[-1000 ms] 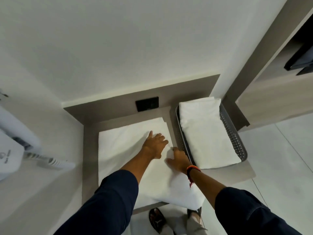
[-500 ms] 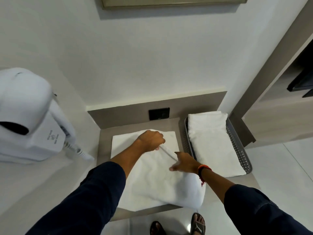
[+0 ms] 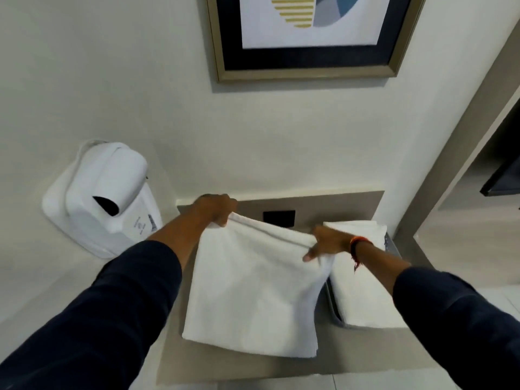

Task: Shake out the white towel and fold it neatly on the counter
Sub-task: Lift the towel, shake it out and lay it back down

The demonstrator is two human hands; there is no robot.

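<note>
The white towel (image 3: 253, 288) hangs folded from both my hands above the grey counter (image 3: 365, 353). My left hand (image 3: 215, 208) grips its upper left corner near the back wall. My right hand (image 3: 327, 243) pinches the upper right corner, with an orange band on that wrist. The towel's lower edge lies near the counter's front; I cannot tell whether it touches the surface.
A grey perforated tray (image 3: 391, 243) holding another folded white towel (image 3: 357, 277) sits on the counter's right side. A white wall-mounted hair dryer (image 3: 104, 198) is at the left. A black socket (image 3: 278, 218) and a framed picture (image 3: 306, 38) are on the back wall.
The towel lay flat on the counter with both hands resting on it; now both hands grip its far corners and have lifted it. The camera view has tilted upward.
</note>
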